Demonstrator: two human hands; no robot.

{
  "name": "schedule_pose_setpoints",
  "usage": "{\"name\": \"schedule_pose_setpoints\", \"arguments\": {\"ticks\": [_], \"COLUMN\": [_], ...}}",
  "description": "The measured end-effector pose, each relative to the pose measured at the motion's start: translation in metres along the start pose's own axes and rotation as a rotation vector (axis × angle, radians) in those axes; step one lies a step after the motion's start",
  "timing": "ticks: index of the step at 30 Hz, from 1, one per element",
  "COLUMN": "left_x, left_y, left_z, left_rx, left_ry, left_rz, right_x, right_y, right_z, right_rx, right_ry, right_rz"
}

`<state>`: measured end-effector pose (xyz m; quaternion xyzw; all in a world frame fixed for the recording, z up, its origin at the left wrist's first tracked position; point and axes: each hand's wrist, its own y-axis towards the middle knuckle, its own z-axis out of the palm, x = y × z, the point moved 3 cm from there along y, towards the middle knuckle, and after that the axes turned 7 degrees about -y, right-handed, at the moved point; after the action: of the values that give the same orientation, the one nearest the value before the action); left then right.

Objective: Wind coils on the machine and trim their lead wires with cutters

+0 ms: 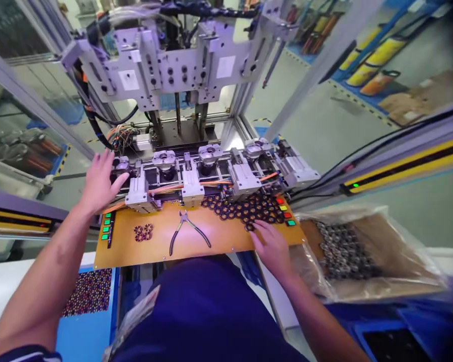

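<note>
I find four reddish rings [144, 233] set apart, presumably done, many dark rings [245, 207] pending, my left hand [101, 181] spread open, my right hand [271, 247] at one, grip indeterminable.

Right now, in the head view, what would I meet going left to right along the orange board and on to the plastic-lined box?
Column of green buttons → small group of rings → pliers → right hand → plastic-lined box.

The counter [156, 254] is orange-yellow, the ring cluster [242, 207] dark, and the shirt [207, 311] navy blue. Floor tape [63, 161]: yellow-and-black striped.
</note>
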<state>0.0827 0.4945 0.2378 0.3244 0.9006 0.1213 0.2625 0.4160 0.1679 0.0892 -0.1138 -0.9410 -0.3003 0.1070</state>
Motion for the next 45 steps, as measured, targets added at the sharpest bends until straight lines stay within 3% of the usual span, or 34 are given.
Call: {"name": "schedule_pose_setpoints", "arguments": {"ticks": [3,8,11,15,18,23,28,32,34,37,41,45], "left_x": [-0.044,-0.103,-0.126,-0.156,-0.163,-0.152,-0.14,-0.106,-0.079,-0.041,-0.009,0.001], "left_y": [-0.031,-0.103,-0.125,-0.127,-0.123,-0.129,-0.136,-0.155,-0.172,-0.2,-0.228,-0.241], "left_z": [-0.006,0.018,0.037,0.051,0.044,0.026,0.024,0.036,0.048,0.068,0.091,0.103], "left_rx": [-0.175,-0.097,0.068,0.333,0.278,-0.027,-0.164,-0.25,-0.349,-0.471,-0.522,-0.507], "left_ry": [-0.062,-0.323,-0.478,-0.896,-1.075,-0.831,-0.731,-0.607,-0.503,-0.404,-0.378,-0.41], "left_rz": [0.027,0.046,-0.017,-0.051,-0.078,0.054,0.084,-0.116,-0.272,-0.407,-0.521,-0.607], "right_x": [-0.01,-0.005,0.03,0.103,0.142,0.167,0.176,0.167,0.158,0.149,0.151,0.154], "right_y": [0.001,0.009,0.025,0.057,0.079,0.094,0.114,0.185,0.232,0.288,0.311,0.305], "right_z": [0.015,0.012,-0.008,-0.038,-0.048,-0.032,-0.022,-0.007,0.013,0.054,0.093,0.105], "right_rx": [0.061,0.096,0.097,0.127,0.133,0.336,0.451,0.296,0.231,0.254,0.348,0.414], "right_ry": [0.025,0.135,0.286,0.611,0.951,1.171,1.148,0.82,0.699,0.591,0.48,0.373], "right_rz": [0.052,0.077,0.017,-0.104,-0.141,-0.133,-0.133,-0.454,-0.506,-0.567,-0.673,-0.734]}}
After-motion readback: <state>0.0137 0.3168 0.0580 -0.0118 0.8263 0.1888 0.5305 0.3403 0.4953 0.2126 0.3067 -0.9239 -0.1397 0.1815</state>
